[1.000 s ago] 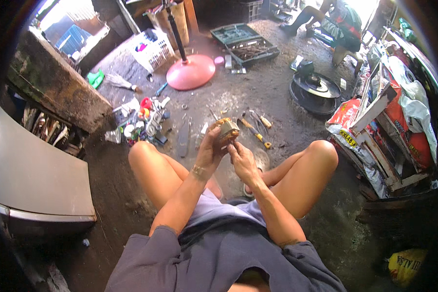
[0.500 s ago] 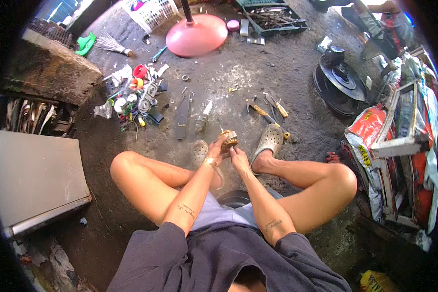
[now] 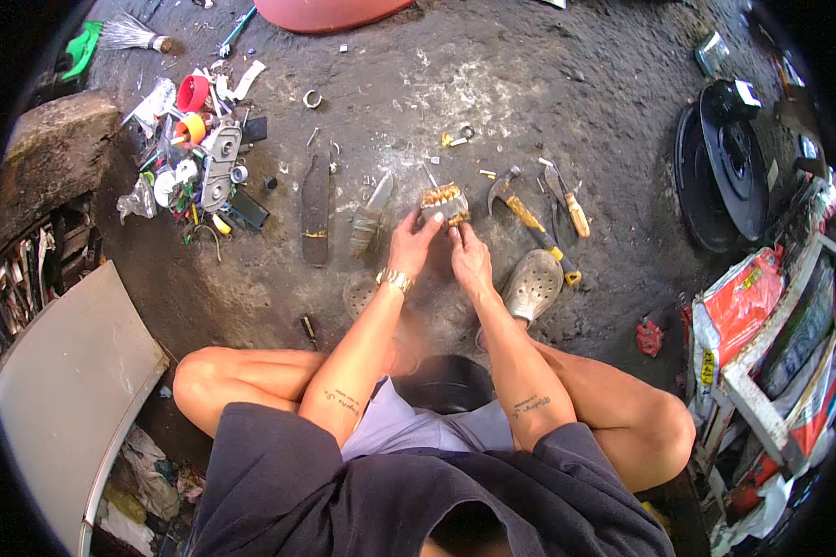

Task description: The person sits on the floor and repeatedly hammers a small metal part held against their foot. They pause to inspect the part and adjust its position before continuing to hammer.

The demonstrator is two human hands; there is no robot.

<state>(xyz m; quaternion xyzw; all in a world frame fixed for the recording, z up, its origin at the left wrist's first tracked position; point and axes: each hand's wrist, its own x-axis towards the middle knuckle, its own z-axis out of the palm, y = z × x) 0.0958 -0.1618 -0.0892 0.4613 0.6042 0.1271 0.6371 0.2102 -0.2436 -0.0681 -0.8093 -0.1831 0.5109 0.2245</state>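
Both my hands hold a motor core with copper windings, a pale block with coppery coils along its top, just beyond my feet. My left hand grips its left side, thumb on the near face. The fingers of my right hand pinch its lower right edge. Left of it lies a knife with a wrapped handle, then a dark flat bar. To the right are a claw hammer and a wooden-handled tool.
A heap of plastic and metal scrap lies at the left, beyond a pale metal panel. Black round discs lie at the far right. Filled sacks stand near a white frame. A red base shows at the top.
My view has tilted down and nearer. My hands have carried the motor core farther out from my body, past my feet, and its coils now face upward more plainly.
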